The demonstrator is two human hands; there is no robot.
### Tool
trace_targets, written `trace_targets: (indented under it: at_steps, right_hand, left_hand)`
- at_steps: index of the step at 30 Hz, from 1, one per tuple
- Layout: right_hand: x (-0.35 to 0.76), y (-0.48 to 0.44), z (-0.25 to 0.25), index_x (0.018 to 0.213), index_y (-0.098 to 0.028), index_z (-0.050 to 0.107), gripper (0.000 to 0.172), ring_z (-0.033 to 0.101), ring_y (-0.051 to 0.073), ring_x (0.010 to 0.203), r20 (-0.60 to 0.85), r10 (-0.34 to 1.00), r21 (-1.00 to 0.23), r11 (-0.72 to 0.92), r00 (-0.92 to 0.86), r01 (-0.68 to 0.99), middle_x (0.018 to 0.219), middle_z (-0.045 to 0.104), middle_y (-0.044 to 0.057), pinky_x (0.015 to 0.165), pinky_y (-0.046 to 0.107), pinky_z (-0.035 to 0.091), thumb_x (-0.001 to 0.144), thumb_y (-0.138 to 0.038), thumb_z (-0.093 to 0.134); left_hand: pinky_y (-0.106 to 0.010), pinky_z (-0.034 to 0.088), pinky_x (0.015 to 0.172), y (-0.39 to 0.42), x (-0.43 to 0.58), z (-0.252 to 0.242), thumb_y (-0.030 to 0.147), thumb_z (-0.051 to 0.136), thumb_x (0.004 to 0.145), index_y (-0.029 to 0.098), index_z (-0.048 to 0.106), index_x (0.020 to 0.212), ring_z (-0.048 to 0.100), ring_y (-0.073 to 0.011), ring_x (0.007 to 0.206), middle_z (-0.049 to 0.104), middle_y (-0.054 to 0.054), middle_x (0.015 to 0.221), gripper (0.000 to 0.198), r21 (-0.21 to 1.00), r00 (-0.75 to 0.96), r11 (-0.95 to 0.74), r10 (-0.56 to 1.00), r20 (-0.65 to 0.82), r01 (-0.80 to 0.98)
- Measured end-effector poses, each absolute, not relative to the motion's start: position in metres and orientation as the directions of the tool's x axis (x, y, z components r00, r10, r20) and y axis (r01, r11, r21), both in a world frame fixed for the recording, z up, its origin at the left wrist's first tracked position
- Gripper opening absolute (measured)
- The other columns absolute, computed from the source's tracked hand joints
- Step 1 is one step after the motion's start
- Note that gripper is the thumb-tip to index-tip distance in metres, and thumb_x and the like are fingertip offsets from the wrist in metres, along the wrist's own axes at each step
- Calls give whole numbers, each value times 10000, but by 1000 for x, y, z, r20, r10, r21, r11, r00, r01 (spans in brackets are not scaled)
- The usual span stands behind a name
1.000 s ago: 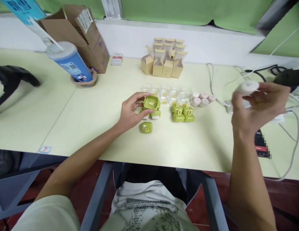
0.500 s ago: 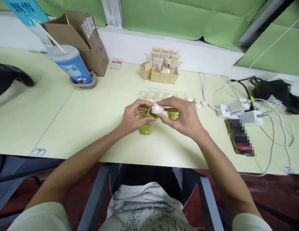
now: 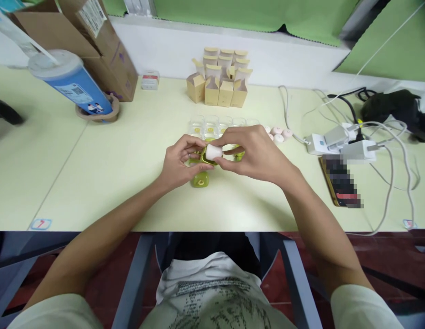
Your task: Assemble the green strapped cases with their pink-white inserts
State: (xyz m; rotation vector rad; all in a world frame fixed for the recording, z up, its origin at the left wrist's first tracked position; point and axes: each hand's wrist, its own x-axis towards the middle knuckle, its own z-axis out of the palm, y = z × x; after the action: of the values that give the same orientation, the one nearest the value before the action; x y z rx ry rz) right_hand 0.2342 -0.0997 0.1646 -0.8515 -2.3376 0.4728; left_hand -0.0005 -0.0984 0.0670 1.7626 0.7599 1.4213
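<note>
A small white rounded piece (image 3: 212, 151) sits tilted against a green square case (image 3: 208, 157).

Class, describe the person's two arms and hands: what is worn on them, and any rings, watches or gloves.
Both hands are bare, without gloves: left hand, right hand. No watch, ring or bracelet shows. The forearms are uncovered; short pale sleeves begin near the upper arms, on a light shirt printed with dark text.

The small boxes (image 3: 219, 82) stand behind the hands, at the wall. The cup (image 3: 70, 82) is far left of them, the power strip (image 3: 338, 141) right.
</note>
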Motion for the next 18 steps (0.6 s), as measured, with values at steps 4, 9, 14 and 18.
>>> trace_targets:
  at_steps: [4, 9, 14, 18]
  right_hand:
    - [234, -94, 164, 1106, -256, 862, 174, 751, 218, 804, 409, 650, -475, 751, -640, 458, 916, 819, 16, 808, 399, 593, 1004, -361, 767]
    - [230, -89, 159, 1140, -271, 846, 214, 805, 240, 927, 427, 672, -574, 718, -605, 393, 1028, 850, 14, 879, 402, 613, 1069, -437, 731]
    - [230, -92, 146, 1200, -252, 836, 287, 792, 253, 1028, 502, 675, -584, 726, -541, 363, 1138, 825, 71, 894, 393, 643, 1075, -487, 730]
    - [237, -105, 121, 1265, -266, 824, 332, 782, 252, 1078, 534, 701, -613, 706, -474, 354, 1215, 796, 96, 831, 368, 688, 1039, -504, 771]
  left_hand:
    - [-276, 686, 740, -96, -2, 66, 616, 1042, 676, 234, 670, 1109, 838, -223, 1006, 811, -71, 1111, 686, 825, 167, -565, 816, 554, 28]
    - [-289, 699, 727, -95, -3, 70, 610, 1033, 705, 246, 644, 1141, 826, -219, 995, 783, -59, 1101, 688, 809, 129, -586, 805, 579, 31]
    - [-264, 696, 702, -97, -1, 73, 570, 944, 861, 283, 616, 1214, 813, -203, 1030, 737, -68, 1254, 560, 827, 210, -560, 803, 558, -51]
    - [-316, 710, 808, -101, 3, 73, 553, 888, 928, 314, 682, 1325, 782, -210, 1085, 732, -71, 1252, 507, 831, 247, -556, 808, 535, 23]
